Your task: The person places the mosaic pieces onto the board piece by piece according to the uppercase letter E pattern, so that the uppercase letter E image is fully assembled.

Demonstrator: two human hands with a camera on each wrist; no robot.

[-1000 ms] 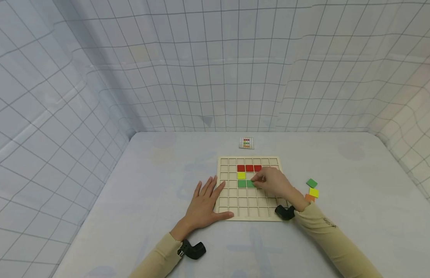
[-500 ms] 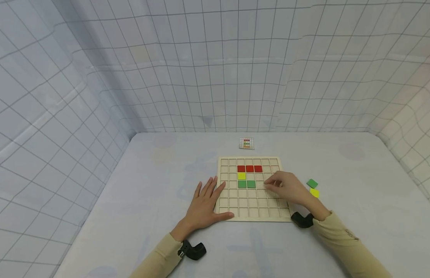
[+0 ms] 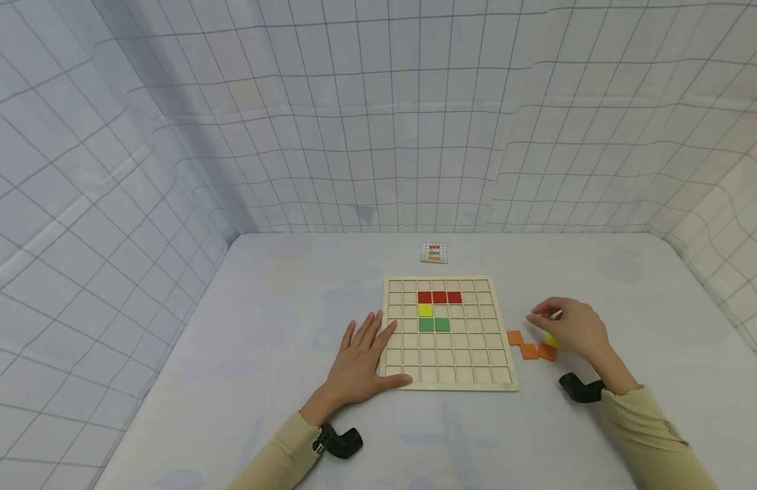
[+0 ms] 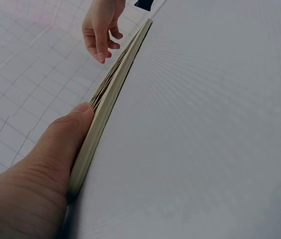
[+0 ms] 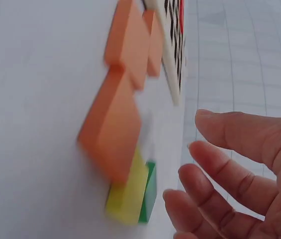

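Observation:
My left hand lies flat with spread fingers on the left side of a pale wooden grid board. In the left wrist view its thumb presses on the board's near edge. To the right of the board my right hand hovers over loose square tiles, holding nothing. The right wrist view shows its thumb and fingers apart. Nearest to them are a yellow tile and a green tile, which the hand hides in the head view. Three orange tiles lie between the hand and the board.
On the board sit a row of three red tiles, one yellow tile and two green tiles. A small printed card with a coloured grid pattern lies behind the board. Grid-lined white cloth walls the table's back and sides.
My right hand has left the second green tile on the board and moved right, over the loose tiles. The orange tiles now show. My left hand has stayed in place.

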